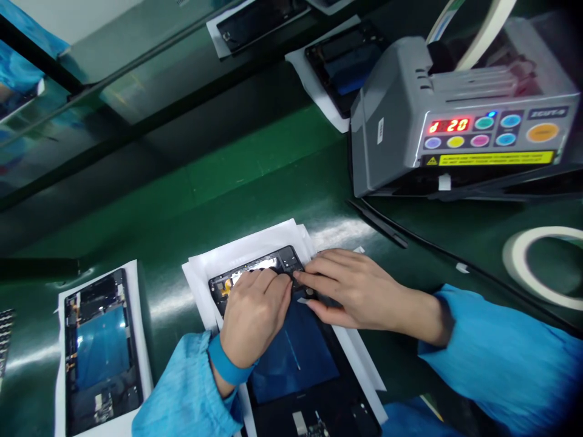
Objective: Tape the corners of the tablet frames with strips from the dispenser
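Note:
An open-backed tablet (296,358) with its inner parts showing lies on white paper sheets (204,267) in front of me. My left hand (257,312) is closed over its upper part, the fingertips bent down against the frame. What those fingers hold, if anything, is hidden. From the right, my right hand (355,291) reaches over the upper right edge with its fingers stretched out, touching the tablet close to the left fingertips. The thumb stands apart from the index finger. A tiny whitish piece (303,300) shows by the right thumb tip; whether it is gripped is unclear.
Another opened tablet (102,340) lies on paper at the left. A grey tape dispenser (396,115) with a lit display stands at the right back, near a black cable (432,246), black tweezers (380,224) and a tape roll (514,261). Another tablet (346,60) lies behind.

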Demonstrator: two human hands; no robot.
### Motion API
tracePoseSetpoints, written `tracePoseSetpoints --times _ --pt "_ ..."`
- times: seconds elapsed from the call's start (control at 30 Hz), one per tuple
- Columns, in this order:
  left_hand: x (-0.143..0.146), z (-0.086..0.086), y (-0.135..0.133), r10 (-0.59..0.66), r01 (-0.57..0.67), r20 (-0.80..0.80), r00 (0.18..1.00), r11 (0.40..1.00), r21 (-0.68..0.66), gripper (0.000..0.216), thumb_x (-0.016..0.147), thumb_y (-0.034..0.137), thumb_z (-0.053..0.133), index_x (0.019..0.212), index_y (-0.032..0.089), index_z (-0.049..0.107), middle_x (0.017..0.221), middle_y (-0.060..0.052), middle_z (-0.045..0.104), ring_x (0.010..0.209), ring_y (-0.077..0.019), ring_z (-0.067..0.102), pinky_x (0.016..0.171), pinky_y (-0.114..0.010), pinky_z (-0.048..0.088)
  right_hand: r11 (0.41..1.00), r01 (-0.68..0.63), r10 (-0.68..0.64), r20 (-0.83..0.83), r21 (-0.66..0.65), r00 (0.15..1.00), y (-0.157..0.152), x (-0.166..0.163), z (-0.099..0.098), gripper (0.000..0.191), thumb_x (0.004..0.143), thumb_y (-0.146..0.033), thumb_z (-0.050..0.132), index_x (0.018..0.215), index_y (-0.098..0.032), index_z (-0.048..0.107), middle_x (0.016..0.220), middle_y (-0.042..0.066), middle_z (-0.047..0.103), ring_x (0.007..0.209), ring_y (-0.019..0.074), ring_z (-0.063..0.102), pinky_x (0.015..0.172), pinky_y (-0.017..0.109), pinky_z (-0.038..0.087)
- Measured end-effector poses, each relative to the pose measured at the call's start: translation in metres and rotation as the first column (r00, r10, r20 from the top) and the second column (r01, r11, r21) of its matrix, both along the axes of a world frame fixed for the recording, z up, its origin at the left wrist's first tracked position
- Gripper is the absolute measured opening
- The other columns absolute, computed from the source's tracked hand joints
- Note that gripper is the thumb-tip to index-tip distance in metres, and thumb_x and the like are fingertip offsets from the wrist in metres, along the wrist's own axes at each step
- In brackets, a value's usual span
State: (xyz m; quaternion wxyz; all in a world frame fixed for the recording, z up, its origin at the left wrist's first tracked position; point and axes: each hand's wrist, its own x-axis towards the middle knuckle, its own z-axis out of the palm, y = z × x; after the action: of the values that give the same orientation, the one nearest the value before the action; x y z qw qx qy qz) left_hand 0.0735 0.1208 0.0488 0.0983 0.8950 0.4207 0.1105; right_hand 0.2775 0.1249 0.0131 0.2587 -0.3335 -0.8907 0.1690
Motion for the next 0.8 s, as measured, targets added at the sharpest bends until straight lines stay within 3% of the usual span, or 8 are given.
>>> tracePoseSetpoints --times 0.17,0.43,0.67,0.8 --pt "-0.001 -0.002 0.000 0.008 -0.008 0.018 1.000 1.000 -0.013 0.016 0.094 0.016 0.046 0.089 0.014 0.061 0.076 -0.005 0.059 0.069 -0.0192 0.052 0.064 -0.034 0.045 1.000 0.004 -0.005 -0.038 -0.017 0.999 0.002 -0.001 0.001 0.025 0.089 -0.027 0.052 0.105 -0.012 0.064 0.090 0.007 0.062 0.083 0.0214 0.057 0.078 0.039 0.051" --pt "-0.004 -0.007 0.000 0.029 -0.029 0.021 0.999 0.999 -0.034 0.017 0.095 0.018 0.045 0.090 0.016 0.061 0.078 -0.005 0.059 0.071 -0.0187 0.053 0.066 -0.033 0.044 1.000 0.007 -0.008 0.039 0.010 0.999 0.001 -0.001 0.004 0.026 0.090 -0.030 0.050 0.105 -0.014 0.063 0.091 0.008 0.064 0.081 0.0205 0.059 0.077 0.038 0.051" --pt "-0.003 -0.010 -0.001 0.039 -0.038 0.032 0.999 0.999 -0.028 0.020 0.095 0.018 0.043 0.086 0.016 0.061 0.076 -0.004 0.058 0.070 -0.0191 0.054 0.066 -0.034 0.043 0.953 0.193 -0.208 0.044 0.235 0.977 0.001 -0.009 0.007 0.016 0.092 -0.019 0.049 0.098 -0.015 0.063 0.085 0.003 0.067 0.066 0.0129 0.061 0.056 0.026 0.048" --pt "-0.004 -0.010 0.001 0.042 -0.041 0.032 0.999 0.998 -0.040 0.020 0.095 0.020 0.043 0.086 0.016 0.061 0.076 -0.004 0.058 0.069 -0.0194 0.053 0.065 -0.035 0.043 0.930 0.214 -0.257 0.109 0.300 0.960 0.002 -0.015 0.006 0.015 0.092 -0.018 0.048 0.095 -0.016 0.063 0.081 0.002 0.067 0.061 0.0113 0.061 0.052 0.025 0.044"
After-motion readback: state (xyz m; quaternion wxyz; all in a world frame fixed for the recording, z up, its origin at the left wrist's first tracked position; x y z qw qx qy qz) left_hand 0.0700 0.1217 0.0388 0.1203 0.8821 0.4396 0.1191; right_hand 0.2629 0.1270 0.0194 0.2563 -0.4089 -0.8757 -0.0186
